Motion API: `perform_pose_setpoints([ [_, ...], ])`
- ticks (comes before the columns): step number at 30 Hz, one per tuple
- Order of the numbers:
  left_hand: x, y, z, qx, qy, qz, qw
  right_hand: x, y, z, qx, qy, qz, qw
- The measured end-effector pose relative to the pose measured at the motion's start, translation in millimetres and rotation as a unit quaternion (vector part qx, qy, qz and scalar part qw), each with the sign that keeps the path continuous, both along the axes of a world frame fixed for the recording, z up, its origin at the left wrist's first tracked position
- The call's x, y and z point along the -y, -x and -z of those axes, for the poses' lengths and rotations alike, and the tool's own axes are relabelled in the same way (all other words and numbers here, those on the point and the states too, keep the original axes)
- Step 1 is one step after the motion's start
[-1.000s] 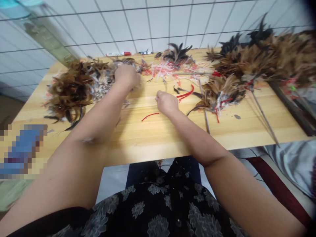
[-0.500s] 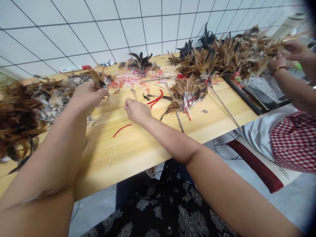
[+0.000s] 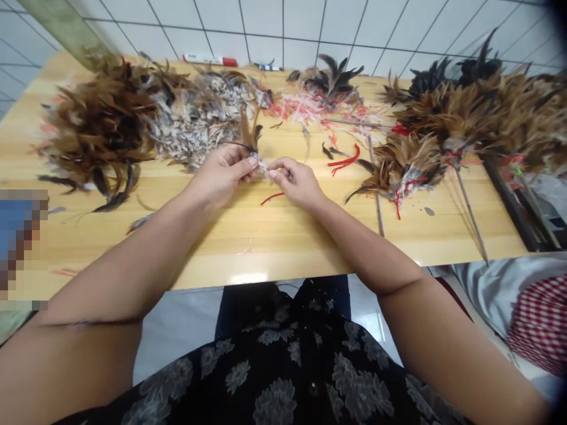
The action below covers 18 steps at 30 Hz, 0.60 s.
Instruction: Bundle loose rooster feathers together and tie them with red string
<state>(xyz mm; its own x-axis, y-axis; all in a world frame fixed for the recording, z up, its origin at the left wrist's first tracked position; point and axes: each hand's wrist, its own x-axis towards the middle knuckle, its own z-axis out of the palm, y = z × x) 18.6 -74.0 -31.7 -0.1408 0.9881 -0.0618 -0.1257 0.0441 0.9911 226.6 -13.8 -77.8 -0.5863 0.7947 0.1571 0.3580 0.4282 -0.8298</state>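
Whereas the hands were well apart half a second ago, they now converge above the table point(image 3: 292, 251); left hand point(image 3: 221, 174) pinching a small feather bunch point(image 3: 251, 136); right hand point(image 3: 299, 183) at its pale base, grip indistinct; work apparently now two-handed.

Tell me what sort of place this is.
Likely a small handcraft workshop: feathers pinched in the left hand, plus a feather-topped stick and red strips on a wooden table.
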Motion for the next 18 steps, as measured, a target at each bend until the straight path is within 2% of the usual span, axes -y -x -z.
perform_pose_setpoints([
  [4,0.1,1.0,3.7,0.043,0.028,0.011,0.999,-5.3,-2.2,11.0,-0.059,0.023,-0.013,0.998],
  [11,2.1,-4.6,6.0,0.077,0.033,0.029,0.996,-2.1,2.5,14.3,-0.058,0.041,-0.021,0.997],
  [18,5.0,-6.4,5.0,0.022,0.035,0.028,0.999,8.6,4.7,-4.2,-0.012,0.027,0.023,0.999],
])
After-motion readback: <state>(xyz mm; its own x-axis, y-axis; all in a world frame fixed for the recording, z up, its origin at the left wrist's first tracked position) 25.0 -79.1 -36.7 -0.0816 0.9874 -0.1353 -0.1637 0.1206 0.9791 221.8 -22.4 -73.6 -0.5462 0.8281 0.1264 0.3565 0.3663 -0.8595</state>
